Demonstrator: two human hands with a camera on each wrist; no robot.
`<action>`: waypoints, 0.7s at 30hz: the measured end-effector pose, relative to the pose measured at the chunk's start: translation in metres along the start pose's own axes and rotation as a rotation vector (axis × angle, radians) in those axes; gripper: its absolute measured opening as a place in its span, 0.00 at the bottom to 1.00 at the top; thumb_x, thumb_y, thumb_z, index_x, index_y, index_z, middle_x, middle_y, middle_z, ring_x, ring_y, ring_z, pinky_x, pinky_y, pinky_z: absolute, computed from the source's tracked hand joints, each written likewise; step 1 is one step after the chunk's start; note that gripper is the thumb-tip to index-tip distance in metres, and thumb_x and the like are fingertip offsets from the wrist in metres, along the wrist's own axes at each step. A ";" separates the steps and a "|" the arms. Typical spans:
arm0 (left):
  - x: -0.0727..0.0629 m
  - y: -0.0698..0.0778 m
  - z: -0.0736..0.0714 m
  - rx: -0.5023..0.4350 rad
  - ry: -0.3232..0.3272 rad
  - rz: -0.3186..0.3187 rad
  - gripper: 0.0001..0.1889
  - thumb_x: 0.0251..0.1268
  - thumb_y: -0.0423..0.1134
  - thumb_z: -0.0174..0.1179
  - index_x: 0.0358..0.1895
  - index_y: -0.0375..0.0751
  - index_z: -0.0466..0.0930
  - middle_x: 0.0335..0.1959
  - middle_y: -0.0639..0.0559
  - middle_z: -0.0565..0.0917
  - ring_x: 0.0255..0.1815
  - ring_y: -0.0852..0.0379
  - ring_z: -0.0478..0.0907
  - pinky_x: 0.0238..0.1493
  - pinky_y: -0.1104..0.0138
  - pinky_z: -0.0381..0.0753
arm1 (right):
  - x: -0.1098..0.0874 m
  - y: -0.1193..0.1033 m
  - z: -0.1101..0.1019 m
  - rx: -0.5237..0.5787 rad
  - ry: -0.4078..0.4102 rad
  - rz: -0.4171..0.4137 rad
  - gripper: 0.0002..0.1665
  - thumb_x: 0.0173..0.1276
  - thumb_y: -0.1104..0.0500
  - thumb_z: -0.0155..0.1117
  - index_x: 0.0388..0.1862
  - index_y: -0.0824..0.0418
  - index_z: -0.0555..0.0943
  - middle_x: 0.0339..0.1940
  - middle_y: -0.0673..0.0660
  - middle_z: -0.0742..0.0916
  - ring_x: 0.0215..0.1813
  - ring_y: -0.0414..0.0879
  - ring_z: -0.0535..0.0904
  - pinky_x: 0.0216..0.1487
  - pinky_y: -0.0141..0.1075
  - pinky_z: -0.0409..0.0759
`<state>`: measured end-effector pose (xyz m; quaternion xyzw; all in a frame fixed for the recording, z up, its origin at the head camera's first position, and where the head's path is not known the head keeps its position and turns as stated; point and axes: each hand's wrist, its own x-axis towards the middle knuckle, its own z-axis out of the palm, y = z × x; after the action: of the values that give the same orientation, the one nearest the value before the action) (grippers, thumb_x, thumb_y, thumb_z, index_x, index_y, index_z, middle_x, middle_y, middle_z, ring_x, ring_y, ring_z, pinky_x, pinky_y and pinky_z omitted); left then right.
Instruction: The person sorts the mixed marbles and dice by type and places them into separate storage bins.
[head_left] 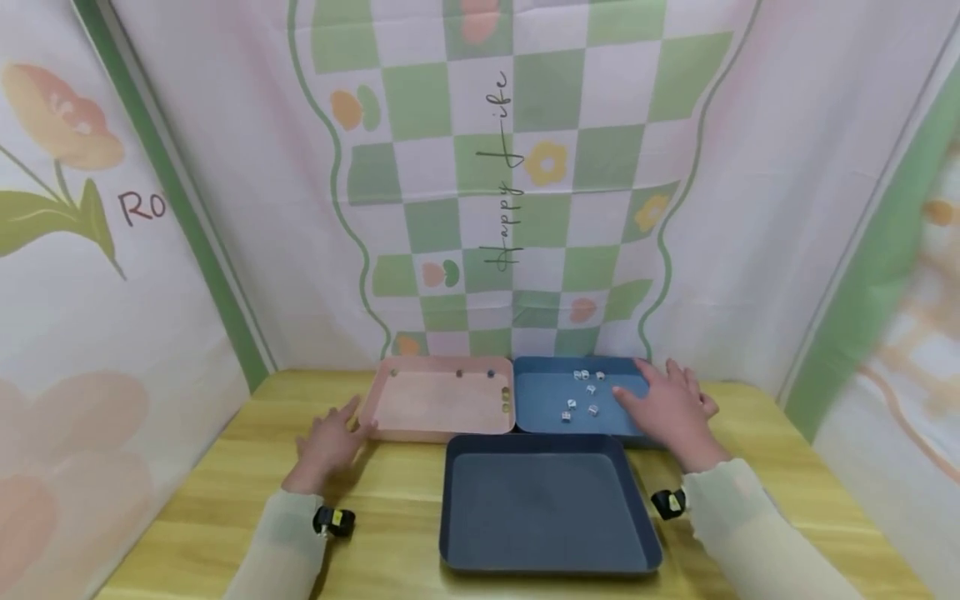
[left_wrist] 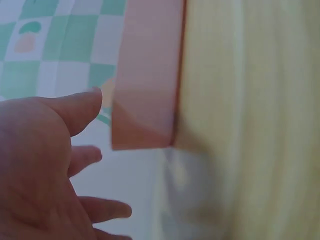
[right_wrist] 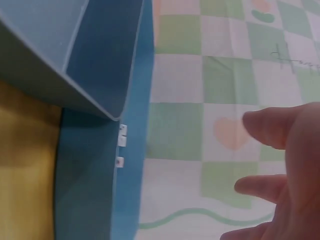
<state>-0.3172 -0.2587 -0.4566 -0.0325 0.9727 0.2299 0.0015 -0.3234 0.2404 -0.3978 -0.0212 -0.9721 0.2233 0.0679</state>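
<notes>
My left hand [head_left: 330, 443] is at the near left corner of a pink tray [head_left: 427, 408], its fingers spread and holding nothing. In the left wrist view, the fingers lie beside the end of the tray's wall [left_wrist: 147, 80]. Over the right side of a blue tray [head_left: 536, 400] hovers my right hand [head_left: 675, 408], fingers apart and nothing in them. Several white dice [head_left: 590, 389] are scattered inside the blue tray. The pink tray has a few small darker dice [head_left: 460, 373] along its far side and a short row of yellowish ones [head_left: 506, 400] by its right wall.
A larger dark grey-blue tray [head_left: 551, 512] stands in front, close against the two others and overlapping the blue one in this view. All stand on a wooden table [head_left: 397, 533]. A printed curtain [head_left: 480, 192] hangs right behind the trays, with fabric on both sides.
</notes>
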 end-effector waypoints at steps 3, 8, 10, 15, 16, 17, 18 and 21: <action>-0.007 0.010 -0.009 0.103 0.056 0.026 0.42 0.74 0.68 0.40 0.81 0.46 0.49 0.75 0.22 0.48 0.72 0.17 0.37 0.59 0.22 0.29 | -0.008 -0.003 -0.001 -0.042 0.024 -0.006 0.55 0.68 0.26 0.51 0.79 0.62 0.57 0.75 0.82 0.46 0.72 0.82 0.33 0.54 0.79 0.41; -0.021 0.036 -0.023 0.220 0.099 0.014 0.44 0.73 0.72 0.29 0.81 0.44 0.48 0.75 0.20 0.42 0.72 0.18 0.27 0.58 0.23 0.22 | -0.020 -0.013 -0.001 -0.130 0.066 -0.020 0.60 0.66 0.20 0.44 0.81 0.61 0.53 0.75 0.82 0.41 0.72 0.82 0.29 0.54 0.82 0.34; -0.026 0.048 -0.025 0.240 0.089 -0.005 0.44 0.73 0.71 0.26 0.81 0.44 0.48 0.75 0.20 0.40 0.72 0.19 0.25 0.58 0.24 0.20 | -0.024 -0.017 -0.002 -0.146 0.065 -0.017 0.62 0.64 0.18 0.40 0.82 0.60 0.50 0.75 0.82 0.38 0.71 0.81 0.25 0.53 0.83 0.32; -0.034 0.076 -0.024 0.250 0.065 -0.021 0.41 0.75 0.69 0.27 0.81 0.47 0.49 0.76 0.23 0.39 0.73 0.22 0.23 0.59 0.27 0.16 | -0.032 -0.027 -0.003 -0.117 0.055 0.012 0.64 0.62 0.16 0.34 0.83 0.57 0.45 0.74 0.79 0.31 0.70 0.78 0.18 0.48 0.84 0.23; -0.035 0.082 -0.023 0.246 0.065 -0.018 0.40 0.75 0.69 0.27 0.81 0.48 0.49 0.77 0.24 0.39 0.73 0.22 0.23 0.60 0.28 0.15 | -0.033 -0.029 -0.002 -0.110 0.052 0.020 0.64 0.62 0.15 0.33 0.83 0.57 0.45 0.74 0.79 0.31 0.70 0.78 0.17 0.47 0.84 0.21; -0.036 0.087 -0.023 0.245 0.067 -0.017 0.41 0.75 0.70 0.27 0.81 0.49 0.50 0.77 0.25 0.39 0.74 0.23 0.24 0.60 0.29 0.15 | -0.033 -0.032 -0.001 -0.104 0.048 0.025 0.65 0.61 0.15 0.32 0.83 0.57 0.44 0.74 0.78 0.31 0.69 0.78 0.17 0.47 0.84 0.20; -0.038 0.092 -0.022 0.239 0.068 -0.018 0.40 0.75 0.70 0.26 0.81 0.49 0.51 0.77 0.26 0.39 0.74 0.23 0.24 0.60 0.29 0.14 | -0.034 -0.036 0.000 -0.100 0.044 0.033 0.65 0.61 0.14 0.31 0.83 0.57 0.44 0.74 0.78 0.31 0.69 0.77 0.16 0.47 0.83 0.19; -0.046 0.106 -0.020 0.228 0.079 -0.043 0.41 0.75 0.70 0.25 0.80 0.48 0.54 0.78 0.27 0.40 0.74 0.23 0.26 0.61 0.30 0.15 | -0.038 -0.048 0.003 -0.108 0.028 0.049 0.66 0.59 0.13 0.29 0.83 0.58 0.45 0.75 0.78 0.32 0.69 0.78 0.16 0.47 0.82 0.18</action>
<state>-0.2779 -0.1702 -0.3903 -0.0619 0.9909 0.1161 -0.0283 -0.2869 0.1930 -0.3844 -0.0517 -0.9810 0.1716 0.0748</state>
